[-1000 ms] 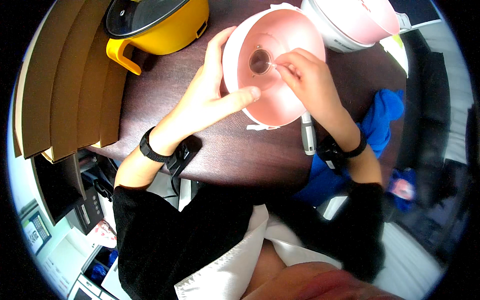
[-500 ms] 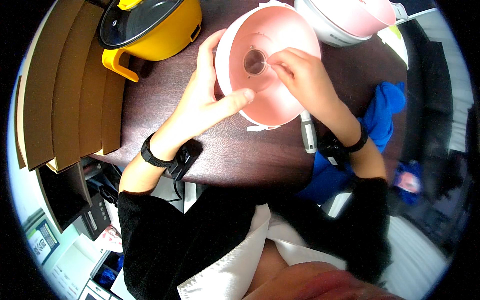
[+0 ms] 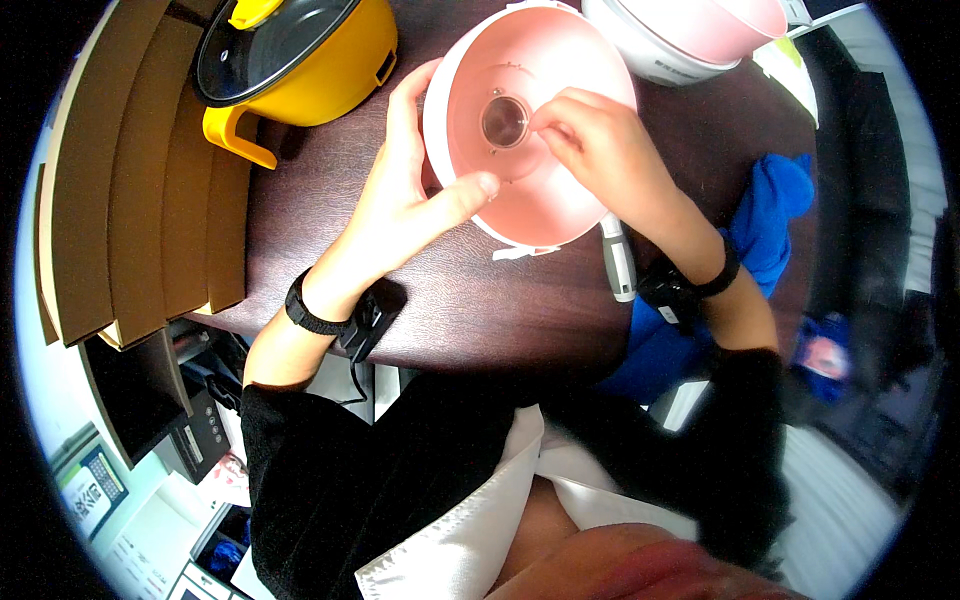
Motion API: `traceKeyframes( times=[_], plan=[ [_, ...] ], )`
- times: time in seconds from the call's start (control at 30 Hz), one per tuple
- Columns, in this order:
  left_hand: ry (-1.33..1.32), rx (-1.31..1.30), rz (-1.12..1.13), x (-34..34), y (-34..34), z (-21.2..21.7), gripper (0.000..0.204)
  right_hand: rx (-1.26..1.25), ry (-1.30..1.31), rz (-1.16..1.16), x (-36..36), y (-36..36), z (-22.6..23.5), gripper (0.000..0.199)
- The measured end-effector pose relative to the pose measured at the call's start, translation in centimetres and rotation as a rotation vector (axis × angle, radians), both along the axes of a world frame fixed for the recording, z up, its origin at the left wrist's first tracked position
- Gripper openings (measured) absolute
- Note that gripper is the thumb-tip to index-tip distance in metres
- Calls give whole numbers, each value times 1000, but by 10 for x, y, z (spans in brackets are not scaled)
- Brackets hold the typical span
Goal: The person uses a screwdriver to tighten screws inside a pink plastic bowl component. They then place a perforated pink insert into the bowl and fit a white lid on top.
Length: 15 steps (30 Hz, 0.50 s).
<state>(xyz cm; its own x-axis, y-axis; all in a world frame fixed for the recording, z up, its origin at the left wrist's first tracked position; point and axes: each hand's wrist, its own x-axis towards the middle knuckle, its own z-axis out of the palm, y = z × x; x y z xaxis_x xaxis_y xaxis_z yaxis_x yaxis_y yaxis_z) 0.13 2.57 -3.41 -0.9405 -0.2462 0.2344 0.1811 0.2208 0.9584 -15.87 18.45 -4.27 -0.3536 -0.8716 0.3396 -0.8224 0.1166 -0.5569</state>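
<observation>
A pink bowl-shaped shell [image 3: 560, 200] with a white outside is tilted towards me on the dark table, a round hole [image 3: 506, 122] in its bottom. My left hand [image 3: 415, 190] grips its left side, fingers along the outside and thumb over the rim. Inside the shell, my right hand [image 3: 600, 150] is closed in a pinch at the right edge of the hole. Whatever its fingertips hold, if anything, is too small or hidden to make out. Below the right rim, a grey-and-white handle [image 3: 619, 265] sticks out; its upper end is hidden by the shell and hand.
At the far left stands a yellow pot [image 3: 330, 75] with a dark inside, beside brown cardboard dividers [image 3: 180, 170]. Behind to the right is a white-and-pink pot [image 3: 680, 45]. A blue cloth [image 3: 770, 215] lies at the table's right side. The table's front edge [image 3: 480, 360] is close to me.
The view has shifted slightly, so the shell and pots sit a little further left and up. Both hands keep their places on and in the shell.
</observation>
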Motion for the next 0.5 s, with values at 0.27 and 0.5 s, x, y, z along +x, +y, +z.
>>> traceKeyframes(
  times=[0.27, 0.5],
  plan=[
    [-33, 28, -20, 2, 0, 2, 91, 27, -36, 16, 0, 1, 1, 9],
    [-18, 47, -32, 1, 1, 1, 89, 60, -99, -42, 0, -2, 0, 9]
  ],
)
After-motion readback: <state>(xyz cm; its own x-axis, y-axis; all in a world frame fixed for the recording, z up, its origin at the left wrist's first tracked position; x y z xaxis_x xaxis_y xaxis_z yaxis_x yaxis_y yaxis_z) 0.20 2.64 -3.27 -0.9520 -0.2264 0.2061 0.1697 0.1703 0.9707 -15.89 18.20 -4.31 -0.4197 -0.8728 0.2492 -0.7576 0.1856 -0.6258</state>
